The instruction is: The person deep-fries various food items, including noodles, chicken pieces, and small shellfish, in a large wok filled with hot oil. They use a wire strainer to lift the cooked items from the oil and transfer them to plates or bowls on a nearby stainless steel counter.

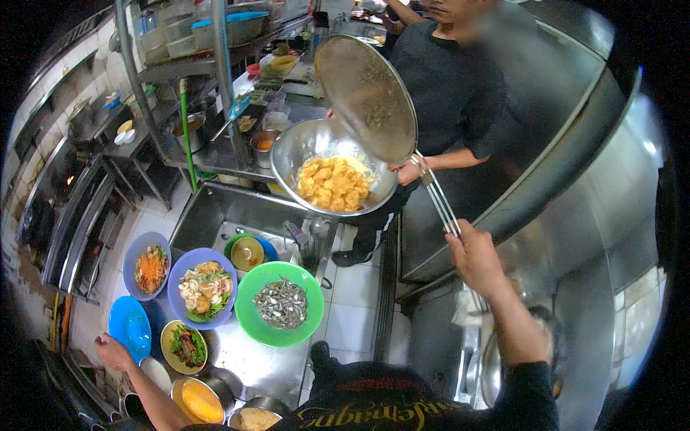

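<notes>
My right hand [477,258] grips the metal-rod handle of a large round mesh strainer [366,91]. The strainer is tilted steeply over a stainless steel bowl [285,161]. In that bowl lies a heap of golden fried pieces [334,183]. A co-worker's hand [408,171] is at the bowl's right rim, beside the strainer. My left hand [113,353] appears to hold nothing, its fingers loosely bent, next to a blue plastic bowl [132,318]. Close by stands a cream bowl [167,358] of greens and dark red pieces [188,345].
Purple bowls [129,258] of food and a green bowl [248,323] of small grey fish-like pieces stand on the steel counter [242,361]. Beyond is a metal sink [215,210]. Pots [221,388] line the near edge. A co-worker [447,91] stands ahead, beside a large metal hood [566,124].
</notes>
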`<state>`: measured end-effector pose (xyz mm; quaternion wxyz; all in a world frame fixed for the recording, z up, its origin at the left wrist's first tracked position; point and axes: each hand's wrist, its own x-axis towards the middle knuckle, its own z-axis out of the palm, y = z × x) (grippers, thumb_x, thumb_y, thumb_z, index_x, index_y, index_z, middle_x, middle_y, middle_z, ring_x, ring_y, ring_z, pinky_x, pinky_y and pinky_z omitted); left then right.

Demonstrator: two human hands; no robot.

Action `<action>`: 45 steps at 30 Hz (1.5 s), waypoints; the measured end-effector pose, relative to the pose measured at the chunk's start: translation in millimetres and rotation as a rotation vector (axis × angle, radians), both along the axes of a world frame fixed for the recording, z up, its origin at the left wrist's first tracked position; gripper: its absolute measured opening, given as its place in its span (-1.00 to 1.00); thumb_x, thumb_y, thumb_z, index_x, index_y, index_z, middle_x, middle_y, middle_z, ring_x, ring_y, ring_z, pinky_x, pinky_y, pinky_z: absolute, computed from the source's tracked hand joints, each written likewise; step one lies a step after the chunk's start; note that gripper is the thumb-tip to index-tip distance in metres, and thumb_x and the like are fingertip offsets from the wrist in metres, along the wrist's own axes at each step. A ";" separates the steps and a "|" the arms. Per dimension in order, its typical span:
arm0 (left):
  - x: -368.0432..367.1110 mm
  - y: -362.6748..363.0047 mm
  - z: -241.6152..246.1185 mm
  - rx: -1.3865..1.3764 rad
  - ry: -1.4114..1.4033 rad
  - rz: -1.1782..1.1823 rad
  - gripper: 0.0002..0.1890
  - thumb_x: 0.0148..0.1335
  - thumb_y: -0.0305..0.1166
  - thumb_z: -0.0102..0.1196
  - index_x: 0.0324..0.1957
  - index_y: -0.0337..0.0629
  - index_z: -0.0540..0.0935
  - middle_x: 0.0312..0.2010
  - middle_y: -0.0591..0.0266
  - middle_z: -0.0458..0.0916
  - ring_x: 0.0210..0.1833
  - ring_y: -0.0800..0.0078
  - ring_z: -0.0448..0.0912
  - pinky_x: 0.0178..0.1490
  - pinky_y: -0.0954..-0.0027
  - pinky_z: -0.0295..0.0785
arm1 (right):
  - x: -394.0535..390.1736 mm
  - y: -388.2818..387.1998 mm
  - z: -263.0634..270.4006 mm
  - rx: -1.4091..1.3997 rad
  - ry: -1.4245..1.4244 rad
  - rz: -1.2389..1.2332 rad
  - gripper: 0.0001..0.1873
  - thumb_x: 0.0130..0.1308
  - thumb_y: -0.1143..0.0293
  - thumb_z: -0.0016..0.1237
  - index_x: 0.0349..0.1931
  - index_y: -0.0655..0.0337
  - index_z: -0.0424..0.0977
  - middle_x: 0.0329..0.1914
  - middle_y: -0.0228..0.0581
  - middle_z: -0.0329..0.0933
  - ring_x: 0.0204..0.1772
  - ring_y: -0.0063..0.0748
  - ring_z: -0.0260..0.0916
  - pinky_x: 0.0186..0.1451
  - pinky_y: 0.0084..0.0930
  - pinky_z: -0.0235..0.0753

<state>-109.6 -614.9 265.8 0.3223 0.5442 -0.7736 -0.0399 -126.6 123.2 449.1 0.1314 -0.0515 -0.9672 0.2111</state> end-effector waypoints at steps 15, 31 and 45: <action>-25.0 425.1 135.6 -0.264 1.111 -1.532 -0.58 0.19 -0.04 0.07 -0.28 -0.29 0.54 -0.37 0.14 0.56 -0.39 0.32 0.50 -0.34 0.33 0.41 | 390.9 18.4 -76.9 -1.750 -0.110 -0.263 -0.77 0.29 0.35 -0.12 -0.16 0.32 0.40 -0.74 -0.36 0.31 -0.74 -0.61 0.24 -0.72 -0.66 0.22; 128.3 810.1 -11.6 0.542 -0.400 -2.641 -0.78 0.00 -0.49 0.03 -0.26 -0.26 0.59 -0.27 0.11 0.54 -0.23 0.26 0.52 -0.17 0.37 0.40 | 712.4 271.2 -170.3 -0.030 -0.537 -1.835 -0.53 0.19 0.43 -0.36 0.15 0.23 0.27 -0.01 0.20 0.42 0.05 0.06 0.41 0.08 -0.17 0.39; 90.8 982.9 -144.5 -0.699 -0.618 -2.758 -0.83 0.02 -0.36 0.07 -0.42 -0.21 0.68 -0.16 0.13 0.45 -0.05 0.15 0.43 -0.04 0.11 0.36 | 574.5 134.7 -132.6 -0.251 -0.064 -1.814 -0.82 0.15 0.57 -0.22 -0.22 0.41 0.26 -0.47 0.17 0.46 -0.41 0.13 0.45 -0.37 -0.09 0.42</action>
